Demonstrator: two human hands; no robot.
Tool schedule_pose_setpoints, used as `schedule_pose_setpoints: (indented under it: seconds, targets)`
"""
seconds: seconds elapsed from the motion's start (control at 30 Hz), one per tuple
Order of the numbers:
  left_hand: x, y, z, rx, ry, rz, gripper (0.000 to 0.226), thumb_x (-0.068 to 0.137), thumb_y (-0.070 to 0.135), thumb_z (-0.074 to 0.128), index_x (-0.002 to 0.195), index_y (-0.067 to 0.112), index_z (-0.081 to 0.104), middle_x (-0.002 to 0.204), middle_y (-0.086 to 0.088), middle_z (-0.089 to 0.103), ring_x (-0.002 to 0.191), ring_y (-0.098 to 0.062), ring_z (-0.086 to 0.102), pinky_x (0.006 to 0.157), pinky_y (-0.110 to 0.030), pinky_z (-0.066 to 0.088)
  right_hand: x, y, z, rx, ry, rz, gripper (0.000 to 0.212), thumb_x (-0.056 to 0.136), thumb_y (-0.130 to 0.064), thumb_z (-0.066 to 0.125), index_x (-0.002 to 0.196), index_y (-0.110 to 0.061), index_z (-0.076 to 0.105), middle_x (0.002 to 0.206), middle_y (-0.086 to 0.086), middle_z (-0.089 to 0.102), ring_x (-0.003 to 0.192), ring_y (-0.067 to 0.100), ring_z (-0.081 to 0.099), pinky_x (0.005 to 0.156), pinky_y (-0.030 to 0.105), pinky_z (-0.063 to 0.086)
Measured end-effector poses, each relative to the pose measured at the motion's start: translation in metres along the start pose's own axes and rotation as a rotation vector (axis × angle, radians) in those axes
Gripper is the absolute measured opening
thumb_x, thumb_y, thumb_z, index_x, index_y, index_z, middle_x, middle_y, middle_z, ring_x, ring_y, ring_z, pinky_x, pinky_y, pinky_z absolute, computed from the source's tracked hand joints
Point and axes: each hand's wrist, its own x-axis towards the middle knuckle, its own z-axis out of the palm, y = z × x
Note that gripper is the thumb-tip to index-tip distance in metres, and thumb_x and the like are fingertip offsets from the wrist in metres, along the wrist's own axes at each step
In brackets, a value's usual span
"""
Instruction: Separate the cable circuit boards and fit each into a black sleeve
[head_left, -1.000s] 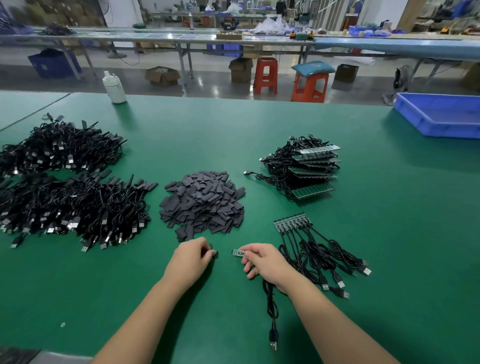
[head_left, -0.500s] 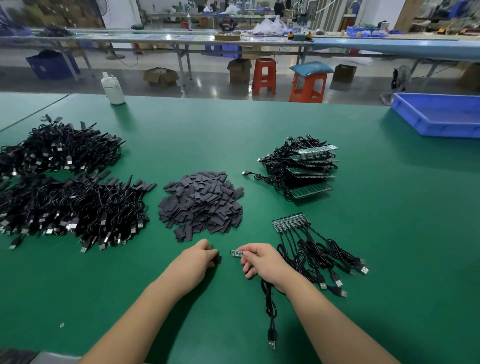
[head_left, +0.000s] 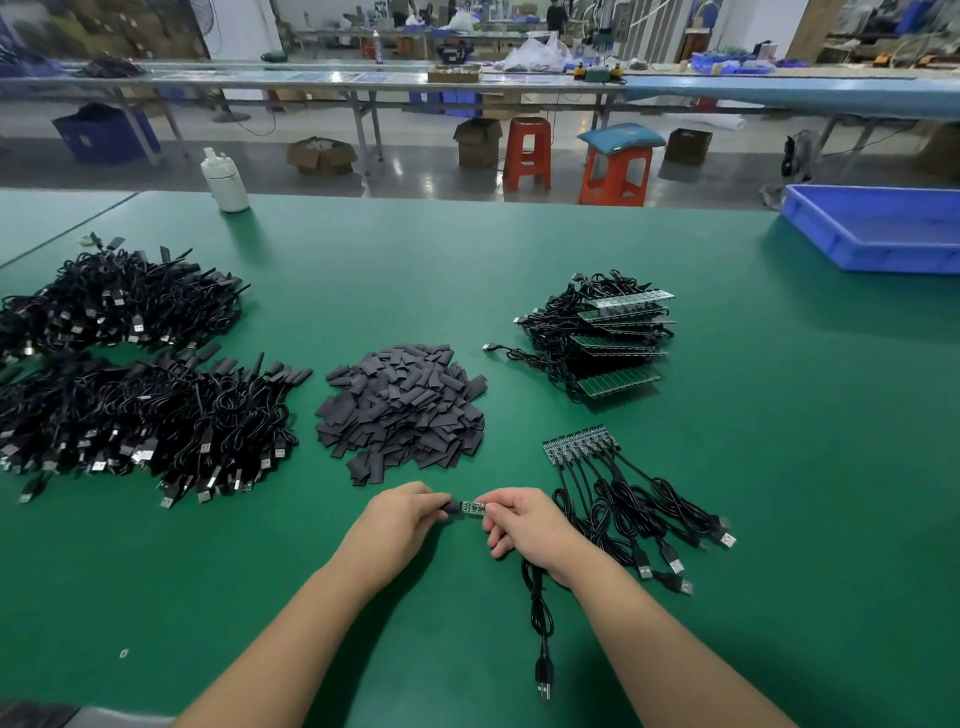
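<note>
My right hand (head_left: 524, 525) pinches a small green circuit board (head_left: 471, 507) whose black cable (head_left: 540, 623) trails under my wrist toward me. My left hand (head_left: 402, 517) pinches a black sleeve (head_left: 451, 506) whose open end meets the board's left tip. A pile of black sleeves (head_left: 402, 405) lies just beyond my hands. To the right lies a joined strip of boards (head_left: 579, 444) with its cables (head_left: 644, 514) fanned out. Farther back stands a stack of board panels with cables (head_left: 605, 338).
Two heaps of black sleeved cables (head_left: 135, 395) fill the left side of the green table (head_left: 779, 467). A white bottle (head_left: 226, 182) stands at the far edge, and a blue tray (head_left: 878, 228) sits at the far right. Stools and benches stand beyond the table.
My left hand has moved right and brought the sleeve up to the board's tip; before, a gap lay between sleeve and board. My right hand has stayed in place.
</note>
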Motion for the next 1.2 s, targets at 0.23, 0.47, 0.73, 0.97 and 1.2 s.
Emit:
schedule_pose_setpoints:
  seconds: [0.23,0.47,0.73,0.97,1.2]
  targets:
    - [-0.002,0.002,0.002,-0.074,0.079,0.012,0.023,0.095,0.020,0.064,0.116,0.018,0.072,0.100,0.004,0.068,0.088,-0.012,0.063,0.082,-0.023,0.048,-0.002,-0.003,0.000,-0.014,-0.002,-0.002,0.024,0.103,-0.011,0.046,0.104,-0.023,0.066,0.074,-0.001,0.064,0.058,0.010,0.062,0.063,0.023,0.054]
    - [-0.001,0.005,0.000,-0.006,0.019,0.054,0.023,0.097,0.020,0.059,0.118,0.020,0.071,0.104,0.004,0.067,0.093,-0.015,0.063,0.085,-0.029,0.050,-0.003,-0.003,0.000,-0.023,0.001,-0.003,0.023,0.103,-0.011,0.046,0.112,-0.019,0.066,0.076,0.000,0.065,0.059,0.011,0.062,0.065,0.024,0.055]
    - [0.006,0.009,0.000,0.087,-0.002,0.074,0.029,0.098,0.019,0.057,0.126,0.019,0.066,0.115,0.003,0.067,0.101,-0.020,0.064,0.090,-0.029,0.048,-0.007,-0.007,0.000,-0.017,0.008,-0.006,0.023,0.104,-0.009,0.046,0.118,-0.009,0.063,0.077,0.004,0.063,0.056,0.011,0.059,0.062,0.024,0.055]
    - [0.009,0.008,-0.002,0.059,0.010,0.077,0.023,0.095,0.020,0.062,0.115,0.017,0.071,0.107,0.003,0.070,0.098,-0.018,0.064,0.087,-0.025,0.046,-0.007,-0.007,0.000,-0.022,0.009,-0.004,0.024,0.104,-0.009,0.045,0.120,-0.007,0.063,0.077,0.004,0.062,0.057,0.013,0.058,0.062,0.026,0.055]
    - [0.008,0.015,-0.001,0.092,-0.015,0.088,0.023,0.096,0.023,0.059,0.117,0.022,0.069,0.109,0.008,0.070,0.097,-0.015,0.064,0.087,-0.027,0.047,-0.009,-0.009,0.000,-0.012,0.006,-0.004,0.025,0.103,-0.009,0.046,0.121,-0.006,0.063,0.076,0.003,0.063,0.057,0.013,0.058,0.061,0.025,0.054]
